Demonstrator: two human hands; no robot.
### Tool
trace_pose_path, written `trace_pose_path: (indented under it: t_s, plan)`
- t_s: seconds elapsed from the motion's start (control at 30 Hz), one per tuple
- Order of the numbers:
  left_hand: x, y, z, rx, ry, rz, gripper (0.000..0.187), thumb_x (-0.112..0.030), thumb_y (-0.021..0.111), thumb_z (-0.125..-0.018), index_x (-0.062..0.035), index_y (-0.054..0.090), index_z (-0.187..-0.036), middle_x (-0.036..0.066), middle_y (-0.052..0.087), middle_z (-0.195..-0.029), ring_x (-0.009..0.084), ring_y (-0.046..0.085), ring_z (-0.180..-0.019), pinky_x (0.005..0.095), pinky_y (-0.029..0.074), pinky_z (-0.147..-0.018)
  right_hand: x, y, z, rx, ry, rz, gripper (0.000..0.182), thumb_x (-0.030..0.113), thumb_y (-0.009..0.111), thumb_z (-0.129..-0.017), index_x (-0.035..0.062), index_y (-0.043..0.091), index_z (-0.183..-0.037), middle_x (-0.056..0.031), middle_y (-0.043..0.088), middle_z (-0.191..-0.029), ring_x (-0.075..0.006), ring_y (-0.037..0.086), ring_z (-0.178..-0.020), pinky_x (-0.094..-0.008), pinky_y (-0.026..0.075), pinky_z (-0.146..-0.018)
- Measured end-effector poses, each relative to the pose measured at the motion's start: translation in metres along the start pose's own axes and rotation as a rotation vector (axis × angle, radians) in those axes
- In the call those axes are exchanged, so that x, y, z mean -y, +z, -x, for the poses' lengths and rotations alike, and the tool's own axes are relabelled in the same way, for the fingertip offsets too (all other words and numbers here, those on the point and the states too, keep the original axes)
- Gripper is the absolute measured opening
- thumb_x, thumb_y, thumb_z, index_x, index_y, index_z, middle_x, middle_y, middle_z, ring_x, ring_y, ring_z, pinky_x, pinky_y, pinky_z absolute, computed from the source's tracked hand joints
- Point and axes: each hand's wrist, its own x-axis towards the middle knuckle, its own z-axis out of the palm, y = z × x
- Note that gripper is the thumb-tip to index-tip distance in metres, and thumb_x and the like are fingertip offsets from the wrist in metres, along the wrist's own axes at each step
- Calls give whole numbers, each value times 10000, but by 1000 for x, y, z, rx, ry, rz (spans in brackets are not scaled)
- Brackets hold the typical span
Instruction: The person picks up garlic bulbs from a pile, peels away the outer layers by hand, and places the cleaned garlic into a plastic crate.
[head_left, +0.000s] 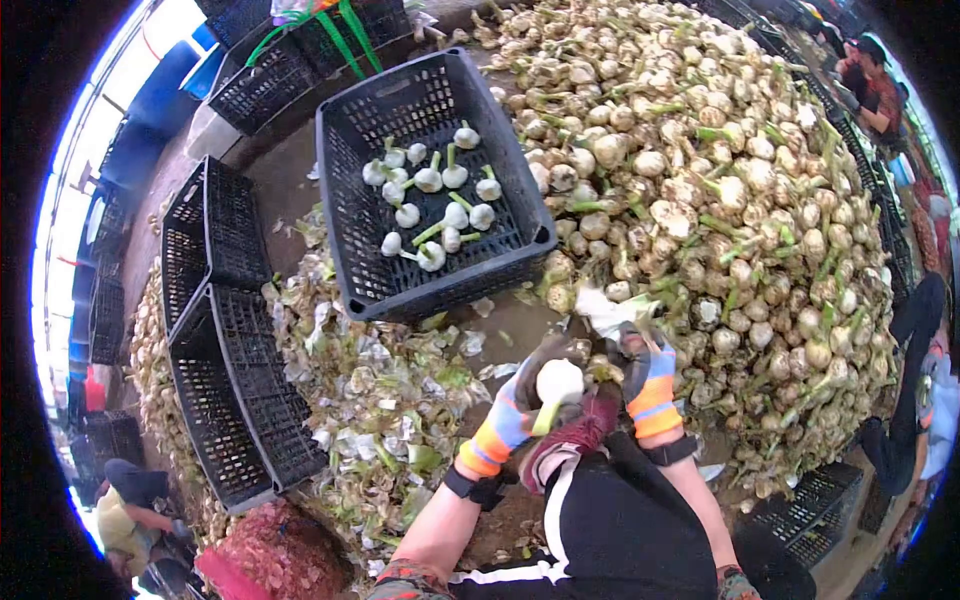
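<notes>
Nearest to me are my black pants with the white stripe, and past the knee my maroon shoe. Off to the near left there's a reddish mesh sack. Just beyond the shoe, my gloved left hand has its fingers wrapped around a clean white garlic bulb, green stem pointing back toward me. My right hand is just to the right of it, fingers curled, right by some blurry white skin; can't tell if I'm actually pinching it. Left of my hands it's a mess of loose peelings, with black crates along their left side. A bit farther out sits the big black crate, clean bulbs scattered on its bottom. Right of that, a huge heap of dirty garlic stretches way back. Far right, another person is sitting past the heap.
</notes>
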Motion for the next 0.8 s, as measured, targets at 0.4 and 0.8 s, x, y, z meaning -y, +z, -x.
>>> trace_pose_path:
  t_s: [0.4, 0.8]
  plan:
    - [-4, -7, 2, 44, 49, -677, 940, -22, 760, -636, -10, 199, -1391, 100, 454, -1220, 188, 493, -1035, 295, 406, -897, 75, 73, 54, 870, -432, 1542, 297, 205, 609, -688, 40, 624, -935, -181, 596, -959, -338, 577, -891, -395, 466, -782]
    - [11, 15, 4, -503, 203, -315, 400, -95, 589, -852, 39, 448, -1201, 121, 569, -1100, 177, 558, -984, 289, 478, -818, 57, 69, 69, 632, -629, 1334, 195, 117, 612, -683, 21, 567, -846, -183, 568, -840, -361, 551, -818, -423, 446, -711]
